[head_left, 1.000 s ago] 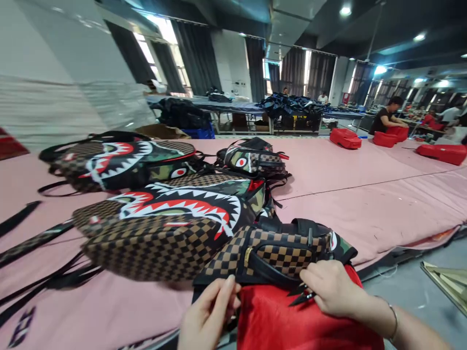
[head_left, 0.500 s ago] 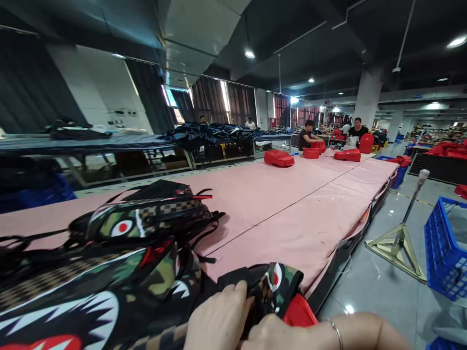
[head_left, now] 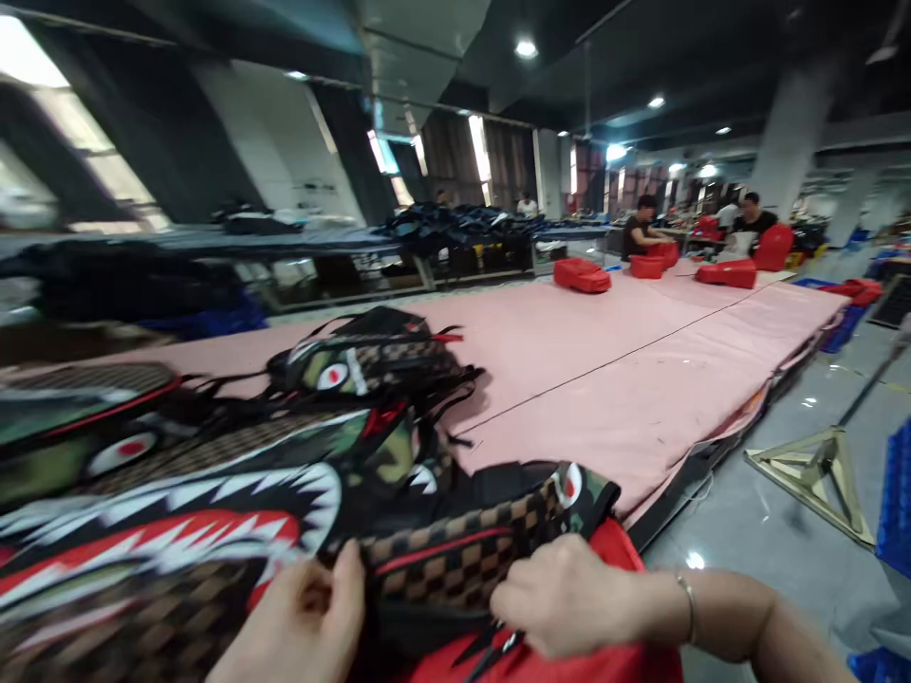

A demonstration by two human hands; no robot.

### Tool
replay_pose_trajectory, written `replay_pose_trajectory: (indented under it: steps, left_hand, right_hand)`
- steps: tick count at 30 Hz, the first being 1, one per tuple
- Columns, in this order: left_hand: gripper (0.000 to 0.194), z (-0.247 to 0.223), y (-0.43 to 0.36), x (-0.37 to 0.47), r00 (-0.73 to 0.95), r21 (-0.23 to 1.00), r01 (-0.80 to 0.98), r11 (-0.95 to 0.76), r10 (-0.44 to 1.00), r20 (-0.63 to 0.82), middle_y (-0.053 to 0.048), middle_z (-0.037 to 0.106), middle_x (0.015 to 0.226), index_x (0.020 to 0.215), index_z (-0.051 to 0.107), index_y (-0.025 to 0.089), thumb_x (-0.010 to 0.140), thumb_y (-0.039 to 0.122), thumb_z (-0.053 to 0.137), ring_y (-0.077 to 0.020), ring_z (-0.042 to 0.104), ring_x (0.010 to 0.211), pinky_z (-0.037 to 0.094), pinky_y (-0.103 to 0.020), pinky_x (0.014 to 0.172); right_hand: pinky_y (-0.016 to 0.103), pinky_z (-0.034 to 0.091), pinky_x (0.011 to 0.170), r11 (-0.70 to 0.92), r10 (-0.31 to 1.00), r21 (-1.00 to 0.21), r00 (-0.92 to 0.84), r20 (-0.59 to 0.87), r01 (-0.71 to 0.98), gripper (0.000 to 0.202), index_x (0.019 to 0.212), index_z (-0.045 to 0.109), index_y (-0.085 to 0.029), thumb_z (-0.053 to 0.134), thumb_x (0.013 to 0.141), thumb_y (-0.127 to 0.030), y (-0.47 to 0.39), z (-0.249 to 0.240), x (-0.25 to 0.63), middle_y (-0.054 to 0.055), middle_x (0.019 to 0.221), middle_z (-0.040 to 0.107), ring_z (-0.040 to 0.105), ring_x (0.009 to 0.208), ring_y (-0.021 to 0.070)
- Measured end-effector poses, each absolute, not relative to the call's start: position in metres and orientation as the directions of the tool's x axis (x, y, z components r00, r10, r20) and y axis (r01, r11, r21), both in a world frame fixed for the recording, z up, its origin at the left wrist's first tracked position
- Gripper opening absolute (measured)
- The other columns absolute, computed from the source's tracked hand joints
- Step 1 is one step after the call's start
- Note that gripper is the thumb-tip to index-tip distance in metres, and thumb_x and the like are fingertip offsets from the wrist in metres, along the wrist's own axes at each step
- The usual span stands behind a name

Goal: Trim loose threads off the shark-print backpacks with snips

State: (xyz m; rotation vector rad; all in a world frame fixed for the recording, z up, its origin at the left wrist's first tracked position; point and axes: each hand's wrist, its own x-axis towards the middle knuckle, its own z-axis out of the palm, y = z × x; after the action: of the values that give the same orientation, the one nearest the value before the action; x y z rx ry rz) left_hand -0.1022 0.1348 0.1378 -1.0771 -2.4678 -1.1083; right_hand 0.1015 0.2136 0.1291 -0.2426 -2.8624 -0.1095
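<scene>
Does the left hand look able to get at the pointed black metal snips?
Likely yes: the snips jut from the right hand over the red fabric, nothing visible blocking the left hand, though their grip is covered.

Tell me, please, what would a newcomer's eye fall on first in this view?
Probably the toothy shark-mouth print in red, white and black, on the bag at lower left. Next, perhaps, the bright red fabric at the bottom, beneath the right hand with its dark snips. Farther off, red bags stand out toward the pink table's far end.
</scene>
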Motion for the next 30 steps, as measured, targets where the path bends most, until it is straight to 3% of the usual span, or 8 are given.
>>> replay_pose_trajectory:
  steps: [3,8,12,16,20,24,27,30]
  left_hand:
    - [0.033,0.121,0.113,-0.096,-0.812,0.577,0.581,0.573,0.358,0.461,0.001,0.043,0.054,0.059,0.037,0.021,0.079,0.047,0.040,-0.0142,0.043,0.053,0.029,-0.023,0.052]
    - [0.038,0.112,0.093,-0.088,-0.810,0.626,0.585,0.516,0.403,0.425,0.004,0.038,0.047,0.053,0.036,0.020,0.084,0.042,0.039,-0.0100,0.039,0.046,0.030,-0.022,0.051]
    - [0.016,0.124,0.093,-0.088,-0.528,0.460,0.847,0.267,0.518,0.673,-0.003,0.062,0.074,0.076,0.060,0.019,0.082,0.031,0.050,-0.0149,0.055,0.072,0.041,-0.026,0.070]
    - [0.021,0.129,0.104,-0.089,-0.165,0.246,0.969,-0.038,0.642,0.749,-0.004,0.065,0.099,0.097,0.063,0.025,0.079,0.018,0.056,-0.0180,0.055,0.096,0.044,-0.032,0.085]
    - [0.020,0.120,0.103,-0.091,-0.061,0.178,0.973,-0.147,0.580,0.813,-0.004,0.066,0.093,0.090,0.062,0.023,0.077,0.009,0.056,-0.0185,0.058,0.097,0.048,-0.036,0.084]
    - [0.023,0.114,0.092,-0.089,0.026,0.124,0.966,-0.226,0.564,0.826,-0.003,0.066,0.086,0.090,0.060,0.020,0.077,0.003,0.054,-0.0167,0.060,0.091,0.047,-0.037,0.082]
    - [0.022,0.115,0.083,-0.084,0.044,0.142,0.954,-0.264,0.591,0.806,-0.003,0.066,0.083,0.090,0.059,0.020,0.077,0.004,0.053,-0.0143,0.060,0.083,0.047,-0.031,0.073]
    - [0.014,0.114,0.072,-0.078,-0.030,0.249,0.939,-0.237,0.665,0.746,-0.001,0.066,0.080,0.088,0.058,0.021,0.080,0.010,0.053,-0.0130,0.060,0.078,0.045,-0.030,0.073]
  right_hand:
    - [0.027,0.029,0.046,0.992,0.114,0.021,-0.958,0.261,0.124,0.005,0.083,0.047,-0.019,0.045,0.079,-0.021,0.211,0.121,0.104,0.001,0.075,0.057,0.053,0.061,0.0150]
    - [0.029,0.025,0.049,0.998,0.050,0.014,-0.946,0.320,0.058,0.007,0.079,0.047,-0.019,0.042,0.079,-0.014,0.213,0.113,0.108,0.000,0.072,0.054,0.048,0.060,0.0144]
    - [0.030,0.024,0.049,0.998,0.024,0.041,-0.931,0.365,0.041,0.009,0.078,0.048,-0.018,0.042,0.078,-0.012,0.213,0.112,0.109,0.000,0.070,0.054,0.046,0.059,0.0144]
    - [0.029,0.028,0.050,0.998,0.015,0.050,-0.919,0.394,0.038,0.009,0.079,0.050,-0.018,0.042,0.080,-0.014,0.213,0.111,0.110,0.000,0.070,0.054,0.047,0.059,0.0148]
    - [0.027,0.034,0.050,0.999,0.051,-0.036,-0.912,0.407,0.040,0.019,0.086,0.055,-0.017,0.041,0.074,-0.012,0.215,0.110,0.112,0.002,0.074,0.056,0.049,0.061,0.0147]
    - [0.023,0.043,0.057,0.992,0.087,-0.122,-0.871,0.483,0.031,0.038,0.105,0.055,-0.016,0.038,0.072,-0.009,0.218,0.117,0.109,0.008,0.105,0.059,0.056,0.073,0.0138]
    - [0.023,0.046,0.066,0.982,0.128,-0.181,-0.890,0.437,0.053,0.051,0.120,0.049,-0.017,0.038,0.071,-0.008,0.218,0.126,0.103,0.008,0.118,0.054,0.058,0.083,0.0142]
    - [0.021,0.045,0.066,0.964,0.200,-0.233,-0.922,0.332,0.125,0.045,0.115,0.053,-0.021,0.040,0.075,-0.009,0.216,0.130,0.104,0.005,0.112,0.058,0.059,0.081,0.0130]
